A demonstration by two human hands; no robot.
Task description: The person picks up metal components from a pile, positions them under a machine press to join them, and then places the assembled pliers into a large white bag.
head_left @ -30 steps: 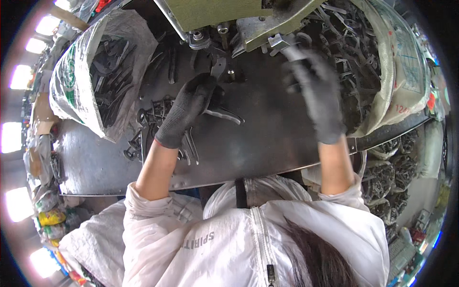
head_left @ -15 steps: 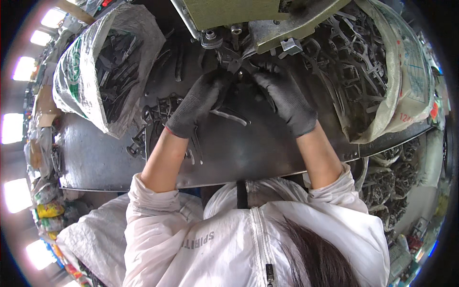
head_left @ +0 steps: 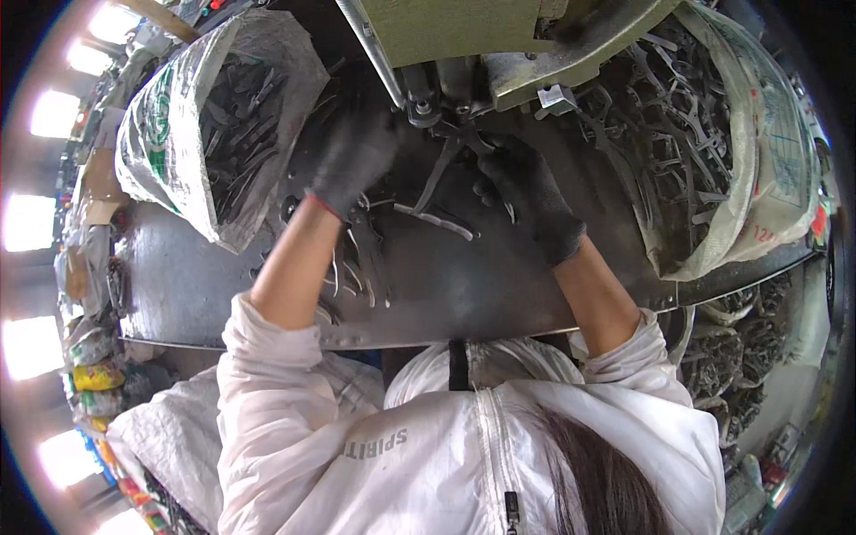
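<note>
Plier-shaped metal part [head_left: 450,156] sits upper centre of frame, head tucked under the green press [head_left: 499,36], handles splayed down toward the dark steel table [head_left: 464,285]. Right hand [head_left: 522,192], black glove, fingers clamped on the part's right handle. Left hand [head_left: 357,152], black glove, just left of the part, fingers curled, cannot tell if gripping anything. Loose finished pieces [head_left: 357,267] below left hand. Open sack of dark parts [head_left: 223,125] upper left; bigger sack of blanks [head_left: 704,152] upper right.
</note>
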